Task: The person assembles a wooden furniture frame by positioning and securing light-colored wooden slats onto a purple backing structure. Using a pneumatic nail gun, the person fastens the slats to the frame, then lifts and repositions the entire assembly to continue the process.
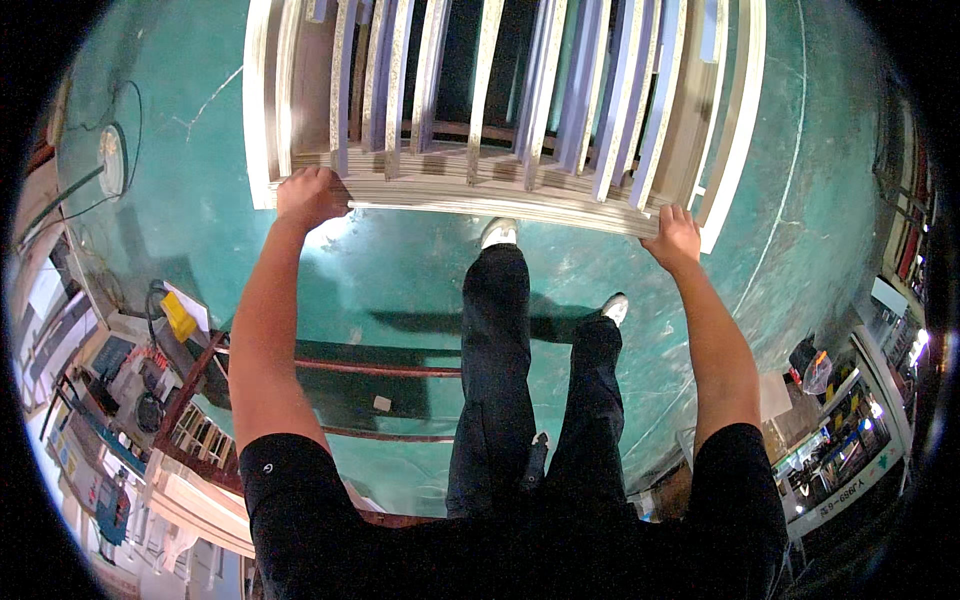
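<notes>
In front of me is a stack of pale, layered wooden boards or frames (430, 192), with several narrow upright slats (484, 90) rising from it. My left hand (313, 197) is closed over the near edge at the left corner. At the right end of that edge, my right hand (675, 238) is curled round the corner. Both arms are stretched forward. The undersides of the hands and the thing's far end are out of sight.
Below lies a green floor (220, 240) with cracks. A round-based stand (113, 160) with a cable is at the left. Dark red rails (380, 370) lie behind my left arm, near a yellow object (178, 316). A framed case (840, 440) stands at the right.
</notes>
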`<state>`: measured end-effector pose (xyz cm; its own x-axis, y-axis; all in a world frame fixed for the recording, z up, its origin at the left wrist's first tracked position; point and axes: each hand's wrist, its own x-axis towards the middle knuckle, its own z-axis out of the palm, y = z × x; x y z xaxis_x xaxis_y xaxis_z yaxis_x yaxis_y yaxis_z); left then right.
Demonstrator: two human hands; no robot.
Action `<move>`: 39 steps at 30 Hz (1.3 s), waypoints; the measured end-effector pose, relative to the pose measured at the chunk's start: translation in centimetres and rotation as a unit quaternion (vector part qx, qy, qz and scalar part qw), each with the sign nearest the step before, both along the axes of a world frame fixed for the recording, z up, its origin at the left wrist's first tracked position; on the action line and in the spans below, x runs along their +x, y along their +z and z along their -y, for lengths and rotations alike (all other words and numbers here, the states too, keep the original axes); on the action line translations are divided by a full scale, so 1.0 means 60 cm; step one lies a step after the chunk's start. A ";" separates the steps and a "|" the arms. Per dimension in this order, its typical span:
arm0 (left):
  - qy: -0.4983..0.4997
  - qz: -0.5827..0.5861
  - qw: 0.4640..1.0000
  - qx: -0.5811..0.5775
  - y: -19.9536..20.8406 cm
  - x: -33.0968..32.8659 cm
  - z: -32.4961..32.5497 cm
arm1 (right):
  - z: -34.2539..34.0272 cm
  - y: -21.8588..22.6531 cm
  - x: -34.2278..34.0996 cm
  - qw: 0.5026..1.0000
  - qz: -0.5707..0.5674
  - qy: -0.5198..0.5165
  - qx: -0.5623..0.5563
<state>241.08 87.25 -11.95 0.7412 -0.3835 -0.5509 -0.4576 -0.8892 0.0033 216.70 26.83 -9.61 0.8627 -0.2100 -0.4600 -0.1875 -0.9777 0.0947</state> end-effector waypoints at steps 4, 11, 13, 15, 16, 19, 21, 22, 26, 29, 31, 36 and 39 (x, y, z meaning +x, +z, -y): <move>0.038 -0.040 0.997 0.058 -0.039 0.027 -0.010 | -0.015 -0.040 0.021 1.000 -0.002 0.012 -0.001; 0.020 -0.033 0.998 0.050 -0.062 0.045 -0.028 | -0.036 -0.057 0.046 0.996 -0.089 -0.026 0.004; 0.012 -0.026 0.999 0.046 -0.063 0.059 -0.033 | -0.037 -0.060 0.057 0.996 -0.084 -0.023 0.002; 0.005 -0.021 0.999 0.044 -0.065 0.070 -0.041 | -0.044 -0.063 0.060 0.998 -0.057 -0.009 0.000; 0.006 -0.021 0.999 0.037 -0.066 0.074 -0.047 | -0.051 -0.068 0.057 0.999 -0.033 0.005 -0.002; 0.007 -0.022 0.999 0.032 -0.064 0.085 -0.064 | -0.072 -0.074 0.055 1.000 -0.021 0.004 0.000; 0.003 -0.021 0.999 0.047 -0.061 0.092 -0.071 | -0.088 -0.071 0.063 0.999 -0.033 -0.009 0.001; 0.005 -0.020 0.999 0.044 -0.062 0.093 -0.071 | -0.093 -0.069 0.066 0.999 -0.039 -0.014 -0.001; 0.009 -0.015 1.000 0.023 -0.074 0.092 -0.071 | -0.108 -0.063 0.074 0.995 -0.094 -0.042 0.004; 0.003 -0.016 1.000 0.021 -0.091 0.091 -0.080 | -0.103 -0.068 0.076 0.994 -0.097 -0.041 0.008; 0.007 -0.026 0.999 0.030 -0.090 0.087 -0.073 | -0.091 -0.070 0.079 0.992 -0.119 -0.037 -0.009; -0.002 -0.030 0.999 0.040 -0.075 0.074 -0.053 | -0.074 -0.070 0.066 0.997 -0.073 -0.027 -0.009; 0.001 -0.028 0.999 0.035 -0.066 0.061 -0.029 | -0.052 -0.059 0.066 0.997 -0.070 -0.034 -0.008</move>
<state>244.75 89.01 -15.88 0.7095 -0.3415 -0.6164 -0.4568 -0.8889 -0.0333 220.66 29.93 -13.14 0.7742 -0.2732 -0.5710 -0.2364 -0.9616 0.1395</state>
